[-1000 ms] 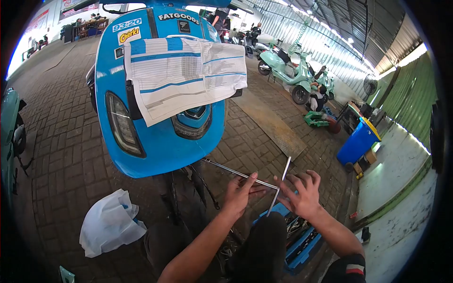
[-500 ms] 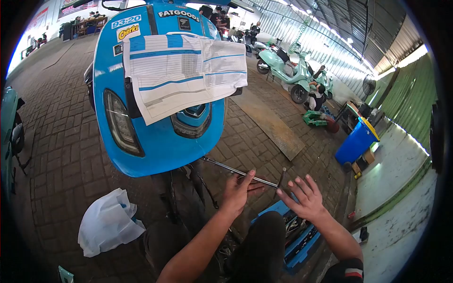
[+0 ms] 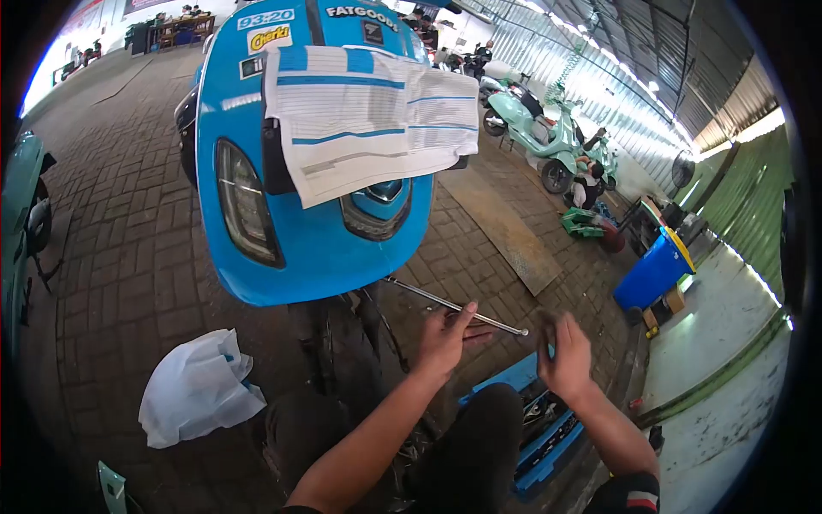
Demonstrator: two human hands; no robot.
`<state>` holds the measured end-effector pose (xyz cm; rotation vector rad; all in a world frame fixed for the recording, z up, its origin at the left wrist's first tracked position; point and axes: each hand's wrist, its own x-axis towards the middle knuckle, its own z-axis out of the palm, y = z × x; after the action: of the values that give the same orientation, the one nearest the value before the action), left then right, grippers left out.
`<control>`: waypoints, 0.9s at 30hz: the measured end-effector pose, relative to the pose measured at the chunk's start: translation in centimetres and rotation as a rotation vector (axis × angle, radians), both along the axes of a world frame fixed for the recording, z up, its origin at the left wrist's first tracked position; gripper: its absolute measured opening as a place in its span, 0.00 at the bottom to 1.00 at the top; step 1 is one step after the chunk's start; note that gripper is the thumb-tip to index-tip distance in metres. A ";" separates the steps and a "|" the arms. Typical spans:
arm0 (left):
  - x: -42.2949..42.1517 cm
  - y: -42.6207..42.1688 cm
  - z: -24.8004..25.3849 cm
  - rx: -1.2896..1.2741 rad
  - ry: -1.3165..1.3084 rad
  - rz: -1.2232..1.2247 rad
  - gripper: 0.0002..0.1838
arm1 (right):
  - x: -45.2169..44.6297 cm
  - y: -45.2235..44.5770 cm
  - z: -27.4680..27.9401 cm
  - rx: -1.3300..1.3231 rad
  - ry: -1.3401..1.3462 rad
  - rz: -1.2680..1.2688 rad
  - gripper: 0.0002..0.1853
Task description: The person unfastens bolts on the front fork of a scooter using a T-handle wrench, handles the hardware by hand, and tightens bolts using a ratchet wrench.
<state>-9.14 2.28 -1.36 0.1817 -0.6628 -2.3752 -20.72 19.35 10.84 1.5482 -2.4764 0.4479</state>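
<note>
grey-brown brick paving (image 3: pixel 120 240) spreads across the workshop floor, a glossy blue scooter body (image 3: pixel 330 265) standing at upper centre. just below mid-frame, the left hand (image 3: pixel 445 341) grips a long, thin silver metal rod (image 3: pixel 443 300) slanting from beneath that body. the blurred right hand (image 3: pixel 567 355), open, hangs just beside the rod's end, near a blue toolbox (image 3: pixel 507 375) at lower right.

Blurred right hand (image 3: pixel 565 358), toolbox (image 3: pixel 516 375) partly hidden behind a knee (image 3: pixel 490 421), blue scooter (image 3: pixel 330 267) cut off above.

The rod (image 3: pixel 428 295) is smooth, shiny metal, the body panel (image 3: pixel 317 248) glossy, the sheets (image 3: pixel 368 111) matt paper
</note>
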 end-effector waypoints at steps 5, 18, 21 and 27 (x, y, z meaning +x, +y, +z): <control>1.1 0.3 1.5 0.007 -0.018 -0.006 0.17 | -0.4 0.6 -0.3 -0.006 1.122 0.621 0.21; 0.0 0.1 0.6 0.045 -0.039 0.007 0.17 | 0.6 -2.2 2.3 0.091 1.448 0.544 0.19; 0.4 0.1 1.0 0.032 -0.058 0.016 0.17 | -0.8 -3.6 2.0 -0.124 1.625 0.696 0.19; 1.4 -0.5 1.5 0.013 -0.077 -0.014 0.17 | -1.0 -6.2 2.2 0.227 1.261 0.874 0.23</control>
<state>-7.78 1.79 0.14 0.2768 -0.6865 -2.3967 -21.67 13.19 13.06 1.9909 -0.8798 -0.5936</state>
